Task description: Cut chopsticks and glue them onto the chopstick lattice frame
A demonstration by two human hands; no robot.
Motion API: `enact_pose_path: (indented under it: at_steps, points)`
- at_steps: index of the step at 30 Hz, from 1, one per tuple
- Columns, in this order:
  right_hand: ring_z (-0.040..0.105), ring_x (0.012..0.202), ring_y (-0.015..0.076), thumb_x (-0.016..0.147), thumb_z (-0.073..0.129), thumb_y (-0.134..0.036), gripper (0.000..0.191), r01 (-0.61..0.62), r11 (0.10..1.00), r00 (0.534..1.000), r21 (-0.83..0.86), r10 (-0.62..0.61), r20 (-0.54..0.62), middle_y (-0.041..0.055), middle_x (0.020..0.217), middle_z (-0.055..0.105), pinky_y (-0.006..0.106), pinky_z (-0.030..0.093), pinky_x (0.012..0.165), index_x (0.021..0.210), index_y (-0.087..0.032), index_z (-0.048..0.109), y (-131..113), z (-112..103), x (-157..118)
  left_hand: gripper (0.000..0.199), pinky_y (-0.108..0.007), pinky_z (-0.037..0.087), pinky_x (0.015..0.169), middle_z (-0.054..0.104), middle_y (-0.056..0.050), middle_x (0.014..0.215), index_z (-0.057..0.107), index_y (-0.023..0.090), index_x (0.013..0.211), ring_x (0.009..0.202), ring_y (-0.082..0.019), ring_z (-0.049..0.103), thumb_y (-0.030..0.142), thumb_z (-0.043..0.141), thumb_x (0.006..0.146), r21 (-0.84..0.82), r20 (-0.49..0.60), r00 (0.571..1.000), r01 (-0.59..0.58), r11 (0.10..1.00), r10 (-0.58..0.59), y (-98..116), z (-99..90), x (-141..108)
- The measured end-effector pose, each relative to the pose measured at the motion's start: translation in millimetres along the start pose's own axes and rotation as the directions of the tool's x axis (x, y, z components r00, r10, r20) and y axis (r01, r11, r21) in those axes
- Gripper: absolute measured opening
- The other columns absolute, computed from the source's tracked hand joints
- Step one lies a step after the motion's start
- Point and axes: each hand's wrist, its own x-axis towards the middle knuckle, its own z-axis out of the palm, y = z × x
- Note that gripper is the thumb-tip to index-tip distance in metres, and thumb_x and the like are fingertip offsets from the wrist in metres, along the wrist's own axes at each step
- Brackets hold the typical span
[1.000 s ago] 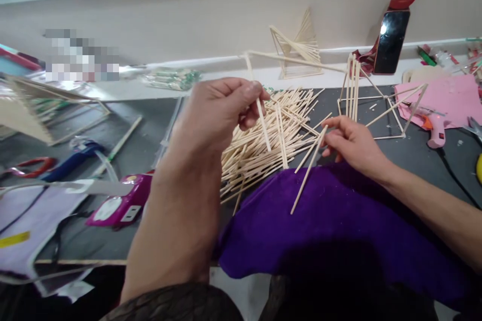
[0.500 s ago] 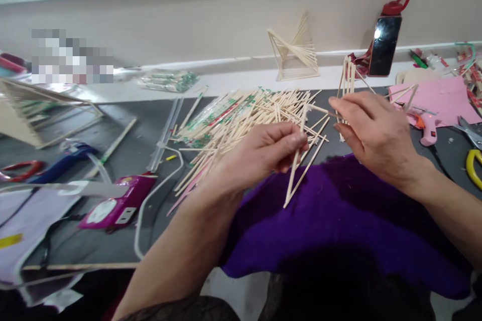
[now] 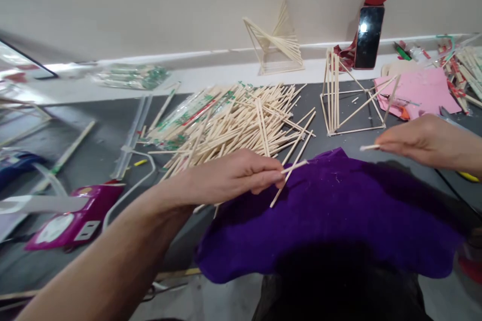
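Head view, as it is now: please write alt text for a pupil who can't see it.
A person's left hand holds a thin stick, and the right hand, apart from it, holds another stick. A purple cloth lies nearest the wearer. Beyond are a heap of sticks, a stick frame and a phone.

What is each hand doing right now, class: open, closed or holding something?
Left hand: closed, holding a thin stick at its fingertips.
Right hand: closed, holding another stick, its whitish end poking out.
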Motion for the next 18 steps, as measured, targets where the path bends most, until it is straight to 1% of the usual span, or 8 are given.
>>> enact_pose_path:
  at_steps: [3, 6, 8, 10, 12, 14, 16, 18]
  points:
    - [0.044, 0.038, 0.0078, 0.087, 0.058, -0.040, 0.025, -0.115, 0.993, 0.992, 0.037, 0.112, 0.062, -0.0035, 0.052, 0.059, 0.025, 0.030, 0.041, 0.071, -0.024, 0.069, 3.0, -0.8, -3.0, 0.030, -0.019, 0.031, 0.044, 0.052, 0.002, 0.053, 0.068, 0.018, 0.076, 0.046, -0.009, 0.042, 0.040, 0.052, 0.089, -0.271, -0.131, 0.987, 0.051, 0.961, -0.090, 1.0, 8.4, 1.6]
    - [0.052, 0.046, 0.0095, 0.090, 0.054, -0.043, 0.027, -0.257, 0.900, 0.962, 0.353, 0.273, 0.005, 0.0001, 0.064, 0.066, 0.024, 0.033, 0.043, 0.082, -0.021, 0.068, -3.3, 21.1, 5.9, 0.021, -0.017, 0.041, 0.051, 0.059, 0.000, 0.061, 0.064, 0.017, 0.072, 0.053, -0.009, 0.051, 0.035, 0.062, 0.084, -0.612, -0.264, 0.961, -0.101, 0.785, -0.082, 18.4, 27.8, 23.4]
    - [0.058, 0.061, 0.0109, 0.088, 0.058, -0.042, 0.025, -0.214, 0.860, 0.956, 0.464, 0.282, -0.081, 0.0023, 0.079, 0.069, 0.025, 0.039, 0.052, 0.083, -0.020, 0.071, -9.3, 37.8, 16.0, 0.018, -0.021, 0.051, 0.061, 0.065, -0.002, 0.073, 0.061, 0.017, 0.074, 0.065, -0.012, 0.062, 0.033, 0.063, 0.084, -0.769, -0.335, 0.936, -0.202, 0.607, -0.113, 32.1, 39.0, 44.3]
    - [0.052, 0.063, 0.0095, 0.084, 0.064, -0.040, 0.022, -0.161, 0.857, 0.946, 0.489, 0.275, -0.172, 0.0004, 0.079, 0.066, 0.024, 0.037, 0.055, 0.083, -0.021, 0.073, -12.8, 49.1, 25.5, 0.017, -0.022, 0.052, 0.057, 0.064, -0.001, 0.073, 0.060, 0.017, 0.079, 0.061, -0.011, 0.063, 0.033, 0.060, 0.086, -0.824, -0.365, 0.917, -0.239, 0.514, -0.158, 39.7, 43.5, 62.1]
    - [0.041, 0.054, 0.0075, 0.082, 0.067, -0.041, 0.022, -0.159, 0.830, 0.935, 0.535, 0.300, -0.187, -0.0029, 0.065, 0.057, 0.024, 0.030, 0.050, 0.084, -0.021, 0.075, -12.3, 54.3, 32.2, 0.017, -0.021, 0.050, 0.050, 0.063, 0.000, 0.072, 0.061, 0.017, 0.083, 0.057, -0.011, 0.062, 0.034, 0.059, 0.087, -0.788, -0.401, 0.898, -0.236, 0.569, -0.183, 37.1, 40.9, 71.9]
    - [0.033, 0.048, 0.0060, 0.080, 0.069, -0.042, 0.024, -0.178, 0.758, 0.930, 0.628, 0.338, -0.144, -0.0057, 0.056, 0.047, 0.023, 0.024, 0.046, 0.085, -0.020, 0.074, -8.3, 56.5, 35.6, 0.018, -0.020, 0.047, 0.048, 0.062, 0.000, 0.071, 0.063, 0.017, 0.090, 0.054, -0.011, 0.061, 0.034, 0.058, 0.087, -0.655, -0.489, 0.845, -0.193, 0.731, -0.215, 24.7, 34.0, 73.4]
    - [0.033, 0.047, 0.0047, 0.076, 0.072, -0.041, 0.024, -0.189, 0.681, 0.925, 0.708, 0.365, -0.104, -0.0066, 0.055, 0.046, 0.022, 0.023, 0.043, 0.082, -0.018, 0.072, -3.3, 58.8, 36.6, 0.025, -0.022, 0.049, 0.051, 0.063, 0.000, 0.072, 0.062, 0.018, 0.106, 0.055, -0.012, 0.062, 0.032, 0.056, 0.087, -0.466, -0.572, 0.780, -0.054, 0.883, -0.255, 8.4, 27.2, 70.3]
    - [0.038, 0.046, 0.0041, 0.071, 0.075, -0.039, 0.025, -0.215, 0.642, 0.914, 0.736, 0.397, -0.079, -0.0059, 0.057, 0.051, 0.020, 0.025, 0.042, 0.078, -0.017, 0.068, 0.2, 62.0, 36.4, 0.037, -0.029, 0.053, 0.063, 0.068, -0.003, 0.081, 0.060, 0.018, 0.118, 0.066, -0.016, 0.066, 0.030, 0.057, 0.084, -0.180, -0.641, 0.742, 0.102, 0.978, -0.195, -3.7, 23.5, 66.6]
